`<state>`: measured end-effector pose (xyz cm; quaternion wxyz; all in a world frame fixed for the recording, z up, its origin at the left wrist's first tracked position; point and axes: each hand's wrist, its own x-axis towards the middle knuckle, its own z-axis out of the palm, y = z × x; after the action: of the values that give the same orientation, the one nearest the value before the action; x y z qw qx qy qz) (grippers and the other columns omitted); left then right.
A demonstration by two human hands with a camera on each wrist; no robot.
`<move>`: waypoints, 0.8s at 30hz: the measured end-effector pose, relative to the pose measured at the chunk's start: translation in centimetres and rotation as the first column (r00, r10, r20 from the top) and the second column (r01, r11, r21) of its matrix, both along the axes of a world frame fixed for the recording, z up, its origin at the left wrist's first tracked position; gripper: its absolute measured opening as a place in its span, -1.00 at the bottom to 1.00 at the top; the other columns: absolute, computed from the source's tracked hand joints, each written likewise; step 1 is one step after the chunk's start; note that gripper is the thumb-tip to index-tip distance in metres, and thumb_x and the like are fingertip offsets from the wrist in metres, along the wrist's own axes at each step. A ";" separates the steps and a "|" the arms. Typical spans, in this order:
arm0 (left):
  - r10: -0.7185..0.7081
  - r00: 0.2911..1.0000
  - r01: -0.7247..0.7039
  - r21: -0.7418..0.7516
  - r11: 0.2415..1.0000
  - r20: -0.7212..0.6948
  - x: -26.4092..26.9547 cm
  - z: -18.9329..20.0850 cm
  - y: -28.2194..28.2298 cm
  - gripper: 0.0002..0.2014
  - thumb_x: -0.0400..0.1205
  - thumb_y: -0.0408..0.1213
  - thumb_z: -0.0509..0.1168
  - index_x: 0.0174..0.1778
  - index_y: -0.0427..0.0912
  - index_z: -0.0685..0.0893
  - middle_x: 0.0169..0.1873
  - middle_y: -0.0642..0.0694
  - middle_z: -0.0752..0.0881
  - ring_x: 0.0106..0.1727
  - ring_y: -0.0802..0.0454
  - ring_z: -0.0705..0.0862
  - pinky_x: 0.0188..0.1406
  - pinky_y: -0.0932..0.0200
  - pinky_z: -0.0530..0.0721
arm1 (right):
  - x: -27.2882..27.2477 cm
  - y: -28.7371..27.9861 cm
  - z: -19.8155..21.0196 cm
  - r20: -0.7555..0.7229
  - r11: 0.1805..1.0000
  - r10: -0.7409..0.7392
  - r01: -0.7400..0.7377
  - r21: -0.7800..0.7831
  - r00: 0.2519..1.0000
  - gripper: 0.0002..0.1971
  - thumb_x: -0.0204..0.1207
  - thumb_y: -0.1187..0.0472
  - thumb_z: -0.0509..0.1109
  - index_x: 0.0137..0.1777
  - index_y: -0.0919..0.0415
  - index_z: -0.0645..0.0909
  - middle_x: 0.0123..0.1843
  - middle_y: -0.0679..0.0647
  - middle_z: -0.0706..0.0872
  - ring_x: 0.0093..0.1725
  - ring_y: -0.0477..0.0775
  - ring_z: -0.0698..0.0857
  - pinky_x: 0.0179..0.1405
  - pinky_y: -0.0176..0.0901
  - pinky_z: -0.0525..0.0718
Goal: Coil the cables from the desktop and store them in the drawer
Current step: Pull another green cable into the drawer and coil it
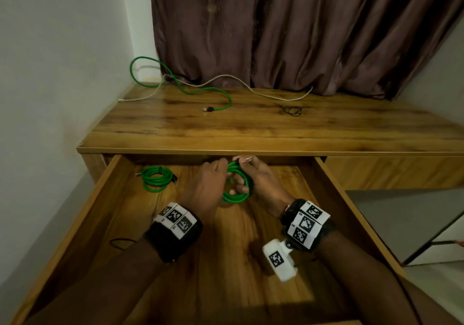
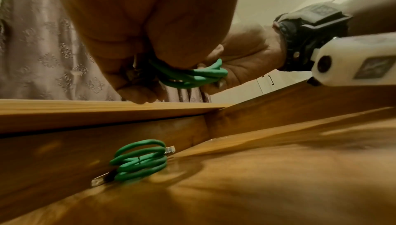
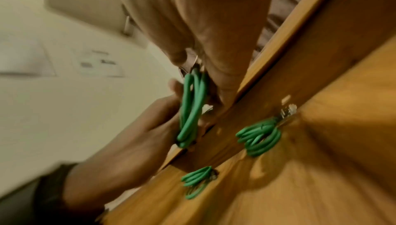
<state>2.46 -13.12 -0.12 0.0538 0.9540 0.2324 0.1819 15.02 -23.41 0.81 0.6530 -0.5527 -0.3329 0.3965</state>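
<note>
Both hands, left hand (image 1: 209,174) and right hand (image 1: 253,174), grip a green coil (image 1: 237,186) over the drawer (image 1: 105,191). Head view alone shows loose cables (image 1: 216,91) on the counter (image 1: 251,128); wrist views show a stored coil (image 2: 139,161).

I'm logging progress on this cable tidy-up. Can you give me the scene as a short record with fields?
held coil: green cable coil, above the open drawer
left hand: grips the coil's left side
right hand: grips the coil's right side
stored: one green coil on the drawer floor, back left
on desktop: loose green cable, white cable, thin black cable
backdrop: brown curtain
</note>
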 end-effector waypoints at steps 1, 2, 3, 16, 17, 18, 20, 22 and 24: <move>0.008 1.000 -0.008 -0.016 1.000 -0.009 -0.3 0.1 0.3 -0.68 0.73 -0.16 0.39 0.29 -0.11 0.45 0.16 -0.01 0.58 0.18 -0.07 0.57 -0.10 0.15 0.29 | 0.5 -0.1 0.1 0.141 0.999 0.009 -0.002 -0.046 0.990 -0.60 0.86 -0.05 0.15 0.40 0.25 0.57 -0.10 0.09 0.78 -0.22 0.00 0.77 -0.03 -0.06 0.76; 0.024 1.000 -0.025 -0.020 0.999 -0.013 -0.7 0.2 0.5 -0.81 0.81 -0.18 0.25 0.28 -0.13 0.45 0.20 -0.07 0.62 0.19 -0.10 0.57 -0.11 0.12 0.28 | 0.9 -0.4 0.2 0.294 0.997 0.006 0.017 -0.073 0.956 -0.56 0.85 -0.13 0.10 0.44 0.13 0.62 0.08 0.06 0.82 0.03 0.01 0.81 0.16 -0.02 0.73; 0.039 0.999 -0.040 -0.022 0.999 -0.013 -1.1 0.2 0.8 -0.86 0.86 -0.18 0.14 0.25 -0.15 0.47 0.21 -0.13 0.64 0.18 -0.13 0.57 -0.11 0.08 0.33 | 1.3 -0.8 0.3 0.442 0.995 -0.018 0.058 -0.076 0.897 -0.54 0.83 -0.18 0.07 0.46 0.03 0.63 0.18 0.01 0.82 0.17 -0.03 0.78 0.26 -0.02 0.68; 0.165 0.984 -0.145 0.223 0.964 -0.074 4.1 2.7 3.6 -0.63 0.85 -0.08 0.08 0.41 -0.27 0.55 0.51 -0.31 0.49 0.50 -0.28 0.46 0.44 -0.17 0.54 | 6.0 -3.1 -0.4 0.964 0.845 0.249 0.467 -0.262 0.090 -0.20 0.73 0.03 0.35 0.86 0.07 0.02 0.89 0.07 -0.08 0.86 0.19 -0.07 0.83 0.29 -0.04; 0.178 0.979 -0.156 0.198 0.968 -0.103 4.9 2.3 3.7 -0.65 0.85 -0.10 0.10 0.42 -0.25 0.53 0.51 -0.30 0.49 0.51 -0.28 0.45 0.49 -0.19 0.51 | 6.0 -3.2 -0.5 0.955 0.831 0.284 0.477 -0.287 0.081 -0.18 0.73 0.01 0.37 0.86 0.09 0.00 0.89 0.05 -0.13 0.86 0.17 -0.10 0.83 0.29 -0.06; 0.191 0.972 -0.169 0.161 0.972 -0.134 5.5 1.9 3.6 -0.66 0.84 -0.12 0.13 0.44 -0.25 0.52 0.52 -0.31 0.47 0.54 -0.30 0.43 0.54 -0.21 0.48 | 6.0 -3.2 -0.7 0.950 0.822 0.304 0.484 -0.299 0.071 -0.15 0.72 0.01 0.39 0.86 0.10 -0.01 0.89 0.04 -0.17 0.86 0.15 -0.13 0.83 0.30 -0.06; 0.208 0.964 -0.190 0.120 0.974 -0.162 6.7 0.8 3.6 -0.63 0.82 -0.16 0.19 0.49 -0.25 0.50 0.60 -0.34 0.39 0.63 -0.38 0.34 0.64 -0.31 0.38 | 6.0 -3.2 -0.9 0.948 0.823 0.307 0.476 -0.309 0.085 -0.14 0.71 0.02 0.40 0.86 0.11 -0.02 0.89 0.02 -0.17 0.86 0.13 -0.13 0.82 0.33 -0.06; 0.222 0.964 -0.207 0.108 0.972 -0.145 7.6 0.3 3.4 -0.62 0.83 -0.19 0.16 0.54 -0.26 0.48 0.64 -0.35 0.35 0.69 -0.44 0.26 0.69 -0.39 0.29 | 6.4 -2.8 -0.6 0.955 0.841 0.264 0.452 -0.297 0.135 -0.19 0.71 0.06 0.38 0.85 0.09 0.02 0.88 0.02 -0.01 0.85 0.09 -0.03 0.82 0.35 -0.06; 0.226 0.965 -0.217 0.081 0.973 -0.132 8.2 0.2 3.1 -0.60 0.86 -0.21 0.10 0.60 -0.28 0.42 0.67 -0.37 0.32 0.72 -0.47 0.22 0.72 -0.44 0.22 | 7.3 -2.4 0.0 0.967 0.861 0.154 0.452 -0.232 0.202 -0.29 0.69 0.08 0.37 0.79 0.06 0.18 0.79 0.05 0.30 0.79 0.08 0.22 0.79 0.39 0.09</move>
<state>10.66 -10.05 0.07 -0.0148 0.9337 0.3345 0.1267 22.36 -25.78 0.85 0.1790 -0.8466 -0.4998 -0.0379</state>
